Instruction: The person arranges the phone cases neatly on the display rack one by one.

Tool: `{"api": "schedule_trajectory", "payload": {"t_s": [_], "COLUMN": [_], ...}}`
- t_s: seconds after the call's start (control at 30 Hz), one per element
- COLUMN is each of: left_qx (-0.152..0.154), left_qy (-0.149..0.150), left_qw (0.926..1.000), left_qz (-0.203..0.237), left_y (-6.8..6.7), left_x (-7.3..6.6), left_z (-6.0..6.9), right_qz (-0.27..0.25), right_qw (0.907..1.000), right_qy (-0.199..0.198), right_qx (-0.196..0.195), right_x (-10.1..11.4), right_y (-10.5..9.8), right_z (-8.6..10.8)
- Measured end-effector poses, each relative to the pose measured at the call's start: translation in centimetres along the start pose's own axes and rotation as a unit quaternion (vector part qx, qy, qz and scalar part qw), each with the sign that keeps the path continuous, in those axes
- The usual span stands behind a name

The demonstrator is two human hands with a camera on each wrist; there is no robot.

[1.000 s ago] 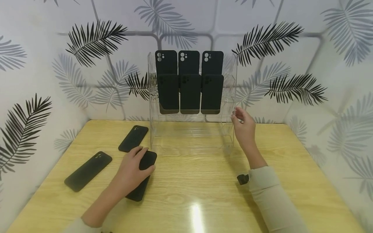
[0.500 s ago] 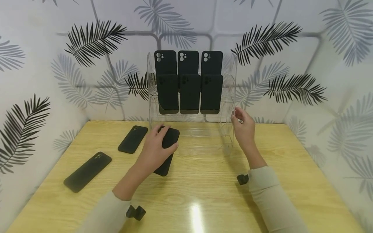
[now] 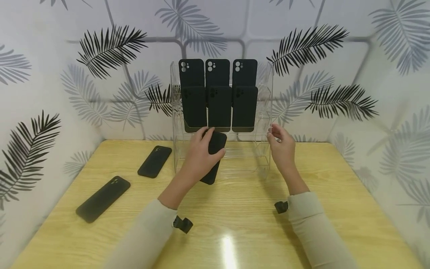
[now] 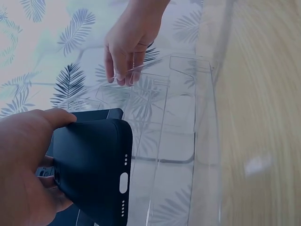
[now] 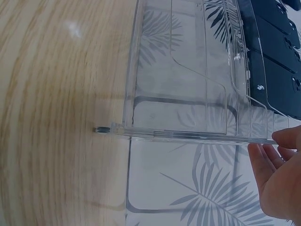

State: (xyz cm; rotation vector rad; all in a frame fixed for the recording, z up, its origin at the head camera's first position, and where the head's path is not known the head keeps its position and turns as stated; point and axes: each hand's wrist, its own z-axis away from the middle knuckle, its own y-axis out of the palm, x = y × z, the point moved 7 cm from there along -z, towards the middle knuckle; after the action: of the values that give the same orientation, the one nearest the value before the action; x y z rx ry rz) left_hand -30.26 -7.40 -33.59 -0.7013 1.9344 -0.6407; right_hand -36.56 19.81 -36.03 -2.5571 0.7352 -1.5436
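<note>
My left hand (image 3: 198, 158) grips a black phone case (image 3: 216, 144) by its long edges, thumb on one side and fingers on the other. The case is tilted in front of the lower part of a clear acrylic display rack (image 5: 188, 136). In the left wrist view the case's bottom end, with its port cutout and speaker holes, faces the camera. My right hand (image 3: 283, 149) pinches the rack's right side panel between thumb and fingers. Black phone cases (image 3: 244, 108) stand in two rows on the rack's upper tiers, three in each row.
Two more black cases lie on the wooden table left of the rack: one near it (image 3: 155, 161), one farther left and closer (image 3: 103, 199). Leaf-patterned wall covering (image 3: 336, 67) rises right behind the rack. The rack's lower tiers are transparent, with thin edges.
My left hand has lifted the phone case from the table at left and carried it right and forward to the rack's front. The right hand stays at the side panel.
</note>
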Motion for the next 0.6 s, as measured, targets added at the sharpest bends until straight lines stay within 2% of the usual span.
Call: {"api": "schedule_trajectory", "payload": {"t_s": [0.17, 0.37, 0.47, 0.6], "left_qx": [-0.040, -0.104, -0.144, -0.201], "left_qy": [0.014, 0.036, 0.056, 0.085], "left_qw": [0.9988, 0.9919, 0.9866, 0.9752], "left_qz": [0.027, 0.064, 0.054, 0.039], "left_y": [0.8, 1.9, 2.3, 2.8], "left_x": [-1.4, -2.9, -3.7, -4.5], "left_z": [-1.9, -3.8, -4.7, -5.7], "right_qz": [0.000, 0.003, 0.003, -0.001], "right_qw": [1.0000, 1.0000, 1.0000, 1.0000], "right_qy": [0.003, 0.000, -0.003, -0.006], "right_qx": [0.002, -0.003, -0.006, -0.007], "right_x": [-0.1, -0.2, -0.2, -0.1], "right_y": [-0.1, -0.1, 0.0, 0.1], "right_z": [-0.1, -0.1, 0.0, -0.1]}}
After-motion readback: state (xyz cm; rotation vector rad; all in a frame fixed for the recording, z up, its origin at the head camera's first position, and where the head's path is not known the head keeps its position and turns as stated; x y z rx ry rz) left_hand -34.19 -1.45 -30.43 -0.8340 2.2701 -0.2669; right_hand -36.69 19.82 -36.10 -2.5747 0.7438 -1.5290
